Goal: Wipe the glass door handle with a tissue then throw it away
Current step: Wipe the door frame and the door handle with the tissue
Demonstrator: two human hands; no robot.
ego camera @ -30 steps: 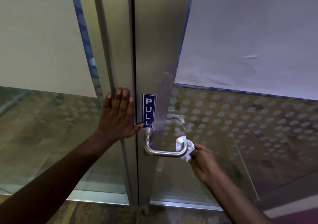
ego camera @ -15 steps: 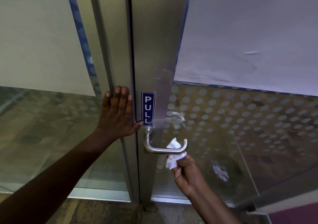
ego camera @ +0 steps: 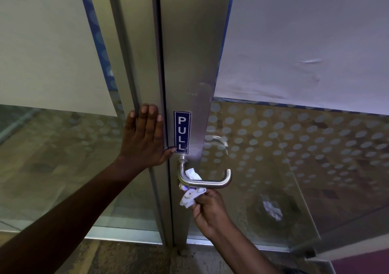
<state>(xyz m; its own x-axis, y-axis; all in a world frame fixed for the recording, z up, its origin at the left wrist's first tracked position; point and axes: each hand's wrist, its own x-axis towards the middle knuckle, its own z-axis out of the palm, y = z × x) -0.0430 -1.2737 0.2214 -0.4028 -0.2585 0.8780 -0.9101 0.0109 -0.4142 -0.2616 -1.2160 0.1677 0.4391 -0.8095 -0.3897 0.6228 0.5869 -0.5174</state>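
The left hand (ego camera: 145,138) stays flat, fingers spread, on the metal frame at nine o'clock from the PULL sticker (ego camera: 181,132). The tissue (ego camera: 192,186) has slid left along the handle (ego camera: 205,177), now wrapping its inner bend; the right hand (ego camera: 210,211) pinches it from six o'clock.

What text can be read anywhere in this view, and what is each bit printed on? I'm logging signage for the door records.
"PULL": white capital letters stacked top to bottom on a narrow blue sticker, stuck to the metal door frame just above the handle.
No other words, numbers or brand marks show; the tissue, the glass panels and the frosted dots carry no legible text.
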